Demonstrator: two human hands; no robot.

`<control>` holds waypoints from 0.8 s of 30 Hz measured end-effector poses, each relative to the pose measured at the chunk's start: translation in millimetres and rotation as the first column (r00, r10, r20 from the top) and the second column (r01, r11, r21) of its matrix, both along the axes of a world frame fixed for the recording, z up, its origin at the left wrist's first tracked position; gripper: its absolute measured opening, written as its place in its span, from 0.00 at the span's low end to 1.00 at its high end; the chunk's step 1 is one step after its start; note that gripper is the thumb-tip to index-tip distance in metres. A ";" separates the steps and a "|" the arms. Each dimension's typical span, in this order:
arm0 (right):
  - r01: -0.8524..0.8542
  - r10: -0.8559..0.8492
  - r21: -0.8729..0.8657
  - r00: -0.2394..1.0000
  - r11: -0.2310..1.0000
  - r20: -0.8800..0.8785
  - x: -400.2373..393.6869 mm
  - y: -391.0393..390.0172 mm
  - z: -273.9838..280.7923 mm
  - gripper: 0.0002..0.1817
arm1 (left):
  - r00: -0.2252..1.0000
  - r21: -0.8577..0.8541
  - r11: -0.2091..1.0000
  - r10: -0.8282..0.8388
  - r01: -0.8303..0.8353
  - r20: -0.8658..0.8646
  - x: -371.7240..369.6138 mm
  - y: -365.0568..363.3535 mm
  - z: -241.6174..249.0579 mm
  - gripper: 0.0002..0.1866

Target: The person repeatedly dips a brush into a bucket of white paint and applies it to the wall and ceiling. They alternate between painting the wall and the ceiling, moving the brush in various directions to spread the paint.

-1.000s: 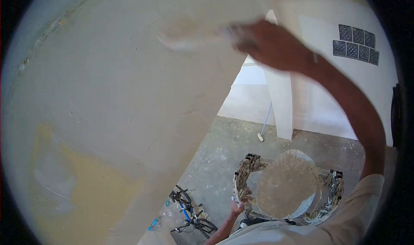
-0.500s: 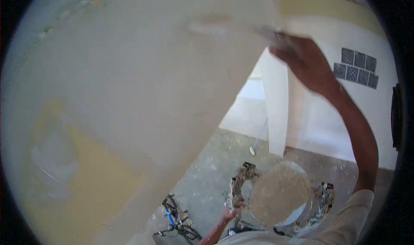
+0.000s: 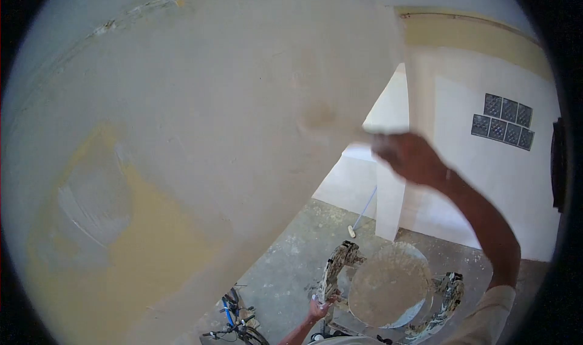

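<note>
My right hand (image 3: 410, 157) is raised in front of the wall's slanting edge, fingers closed round the handle of a tool. Its blurred, tan-brown head (image 3: 319, 117) points left over the grey, smeared wall (image 3: 212, 102); motion blur hides what kind of tool it is. Low down, my left hand (image 3: 319, 308) is closed on the lower end of a curved, crusted piece (image 3: 336, 269). Close to it is a round container (image 3: 388, 284) with a brown, dirty-looking top. A second crusted curved piece (image 3: 446, 299) stands on its right side.
Yellow paint (image 3: 164, 235) shows at the wall's lower left. A blue bicycle (image 3: 234, 321) is on the concrete floor (image 3: 291, 248) below. A blue-handled broom (image 3: 361, 214) leans near a white pillar (image 3: 392, 205). Dark vent blocks (image 3: 503, 123) are set in the right wall.
My right hand has come down with the tool, whose blurred head moved down and right over the wall. The view has tilted slightly upward. My left hand keeps its hold.
</note>
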State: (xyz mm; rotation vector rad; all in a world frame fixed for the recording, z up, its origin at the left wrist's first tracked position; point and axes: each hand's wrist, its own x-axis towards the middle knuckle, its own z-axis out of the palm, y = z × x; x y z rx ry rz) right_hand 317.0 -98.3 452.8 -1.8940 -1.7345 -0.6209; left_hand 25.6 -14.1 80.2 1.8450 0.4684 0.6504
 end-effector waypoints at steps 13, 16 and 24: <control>-0.031 0.038 0.377 0.999 0.926 -0.010 -141.0 -61.7 55.6 0.17 | 0.994 0.035 0.999 -0.034 0.038 -0.108 -2.9 8.0 18.5 0.19; -0.223 0.268 0.448 0.963 0.866 -0.038 -166.0 -42.8 114.9 0.14 | 0.995 0.034 0.999 0.020 -0.017 -0.103 -1.0 5.5 0.9 0.19; -0.038 -0.126 0.414 0.924 0.909 0.361 -199.3 -10.1 109.6 0.18 | 0.968 -0.049 0.973 -0.230 0.226 -0.099 -4.6 18.8 11.3 0.22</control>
